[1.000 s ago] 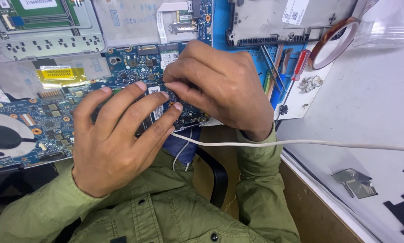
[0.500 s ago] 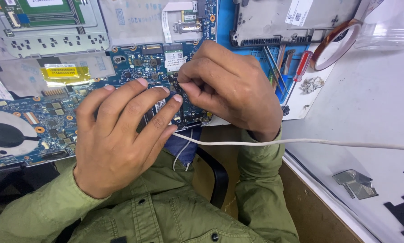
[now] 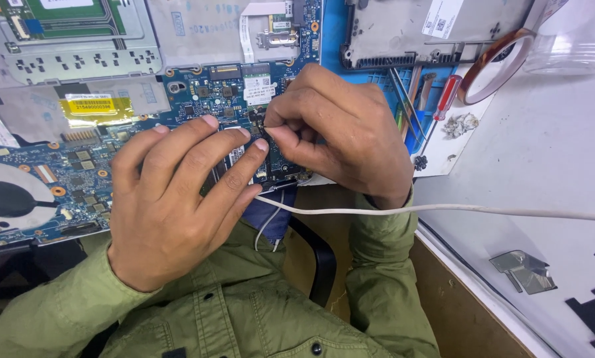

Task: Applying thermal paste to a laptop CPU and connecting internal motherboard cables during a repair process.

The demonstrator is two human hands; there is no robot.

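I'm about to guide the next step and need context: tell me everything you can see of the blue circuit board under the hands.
The blue circuit board lies flat in an opened laptop shell, studded with small chips, copper-ringed screw holes and a white-labelled card. A black fan sits at its left end, a yellow label above. The left hand rests spread on it; the right hand pinches something small at its lower edge, hidden by the fingers. A white cable crosses just below.

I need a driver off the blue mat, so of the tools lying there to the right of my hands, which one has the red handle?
The screwdriver nearest the tape roll, rightmost of the group. The tools beside it look thin, metallic or brownish, with no red.
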